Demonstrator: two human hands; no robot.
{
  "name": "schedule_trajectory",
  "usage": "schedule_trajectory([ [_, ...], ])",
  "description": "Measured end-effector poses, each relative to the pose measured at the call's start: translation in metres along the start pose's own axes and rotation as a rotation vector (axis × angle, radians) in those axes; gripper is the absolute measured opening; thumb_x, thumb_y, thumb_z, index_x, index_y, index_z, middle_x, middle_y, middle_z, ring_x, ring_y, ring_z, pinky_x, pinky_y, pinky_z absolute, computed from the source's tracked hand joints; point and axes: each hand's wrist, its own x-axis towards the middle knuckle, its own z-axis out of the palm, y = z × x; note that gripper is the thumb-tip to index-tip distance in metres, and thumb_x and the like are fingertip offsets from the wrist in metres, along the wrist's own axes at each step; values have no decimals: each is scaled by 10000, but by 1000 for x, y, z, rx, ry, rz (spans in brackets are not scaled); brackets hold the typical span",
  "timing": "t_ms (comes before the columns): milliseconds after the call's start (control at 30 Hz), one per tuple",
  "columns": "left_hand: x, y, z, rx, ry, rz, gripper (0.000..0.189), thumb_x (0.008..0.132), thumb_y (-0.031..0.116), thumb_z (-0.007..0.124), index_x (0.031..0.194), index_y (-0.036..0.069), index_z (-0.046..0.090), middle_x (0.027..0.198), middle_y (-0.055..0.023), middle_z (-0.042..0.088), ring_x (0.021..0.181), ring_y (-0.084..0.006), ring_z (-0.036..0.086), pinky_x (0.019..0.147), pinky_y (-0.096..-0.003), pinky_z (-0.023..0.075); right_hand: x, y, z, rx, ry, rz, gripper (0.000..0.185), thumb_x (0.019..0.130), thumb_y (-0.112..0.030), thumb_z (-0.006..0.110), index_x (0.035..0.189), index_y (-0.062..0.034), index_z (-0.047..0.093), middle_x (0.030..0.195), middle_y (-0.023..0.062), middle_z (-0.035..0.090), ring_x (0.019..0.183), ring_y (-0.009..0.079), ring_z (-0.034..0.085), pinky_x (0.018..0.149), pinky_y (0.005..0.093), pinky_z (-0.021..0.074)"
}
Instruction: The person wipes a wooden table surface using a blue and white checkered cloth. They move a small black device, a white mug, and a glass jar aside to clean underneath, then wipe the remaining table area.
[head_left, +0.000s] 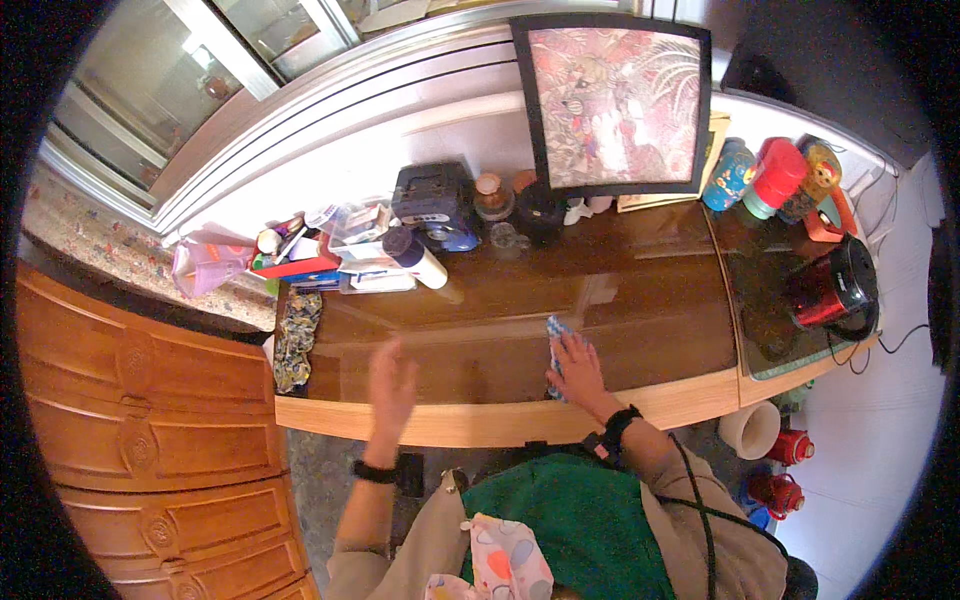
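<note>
My right hand (579, 369) lies on a blue-and-white checked cloth (556, 330) on the glossy brown top of a wooden table (480, 330), near its front edge. The cloth shows along the left side of the fingers and is partly hidden beneath them. My left hand (393, 386) is raised near the table's front edge, slightly blurred, with nothing seen in it. To its left, a crumpled patterned cloth (297, 341) lies at the table's left end. Each wrist wears a black band.
Along the back stand a red box (300, 264), a white bottle with a dark cap (426, 266), a black device (435, 196), glass jars (493, 199) and a framed picture (619, 109). Bottles (730, 176) and a red electric kettle (829, 289) stand at right; thermos flasks (791, 448) are below.
</note>
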Motion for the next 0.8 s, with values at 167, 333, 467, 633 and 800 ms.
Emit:
schedule_trajectory([
  [167,-64,-101,83,396,-418,-316,866,671,290,734,1337,20,250,1325,-321,244,1233,-468,242,1001,-474,276,5,-19,26,-229,-17,-218,504,863,-362,447,1315,-151,374,1393,93,310,1271,279,293,1032,518,190],
  [333,-66,-113,107,556,-532,-433,999,614,354,775,1352,10,195,1349,-354,134,1251,-510,152,958,-541,300,34,55,3,-373,5,98,488,865,-338,437,1314,-157,379,1365,77,359,1253,296,322,1029,518,199],
  [467,-61,-109,105,564,-571,-449,1016,609,365,778,1349,-2,186,1353,-355,114,1263,-503,124,936,-562,311,58,105,-22,-488,277,440,504,862,-279,454,1329,-125,346,1324,128,388,1237,309,336,987,503,263],
  [633,-59,-105,103,579,-584,-439,1018,608,373,776,1344,-10,186,1353,-356,115,1262,-507,126,948,-551,304,130,41,11,-323,-3,618,469,838,-222,441,1279,-69,396,1312,87,419,1184,283,404,971,483,283],
  [800,-60,-109,103,570,-595,-430,1027,615,387,768,1338,-37,174,1338,-376,131,1250,-521,135,977,-543,264,109,-92,55,-78,17,-126,378,787,-204,500,1146,-86,507,1206,89,495,1130,256,446,925,445,352],
])
